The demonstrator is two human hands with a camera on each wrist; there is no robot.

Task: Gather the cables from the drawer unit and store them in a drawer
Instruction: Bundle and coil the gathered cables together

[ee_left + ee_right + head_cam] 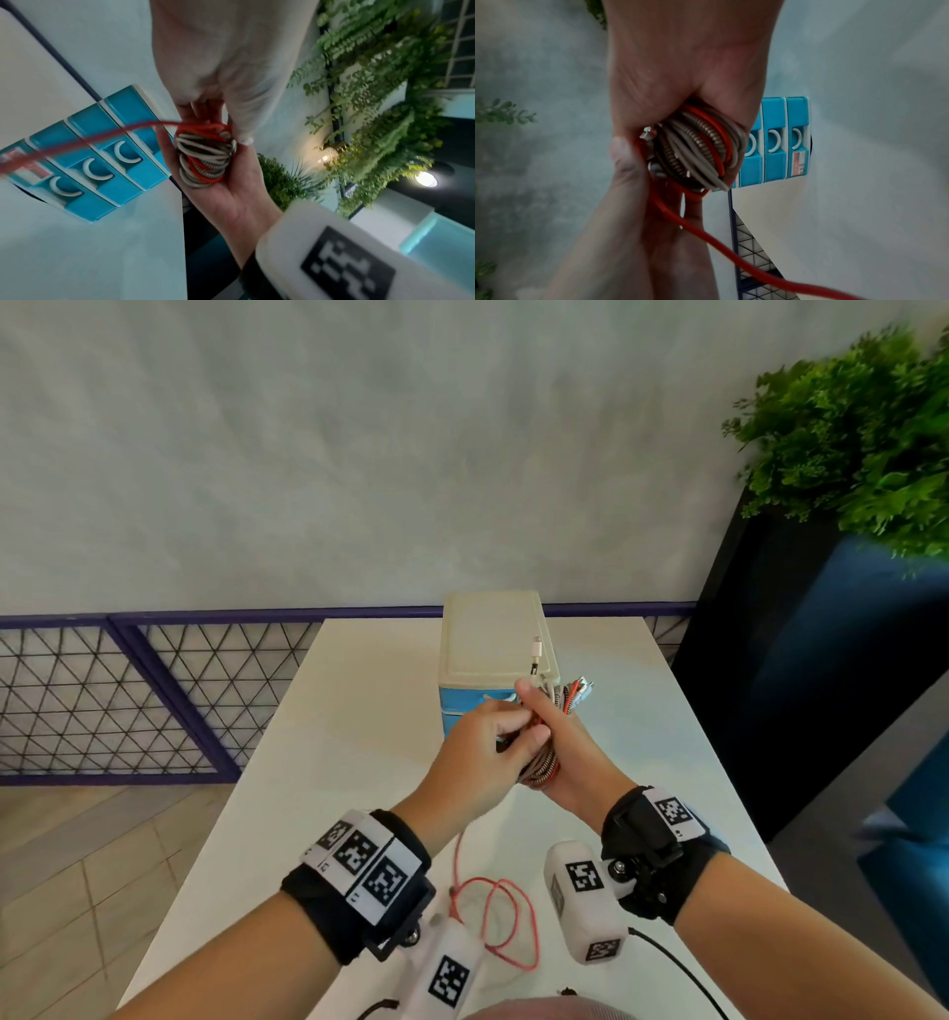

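A coiled bundle of grey, braided and red cables (547, 765) (205, 158) (698, 152) lies in my right hand (544, 711) (231, 192), whose fingers curl round it just in front of the drawer unit (493, 639). My left hand (506, 737) (628, 182) meets it from the left and pinches the red cable (731, 253) against the bundle. That cable's loose tail (506, 916) hangs down and loops on the table. A white plug (536, 650) sticks up from the bundle. The unit's blue drawers (102, 162) (775, 142) are all pushed in.
The white table (359, 737) carries the drawer unit near its far edge. A purple mesh railing (128, 701) runs behind and to the left. A dark planter with green foliage (847, 454) stands at the right, close to the table's corner.
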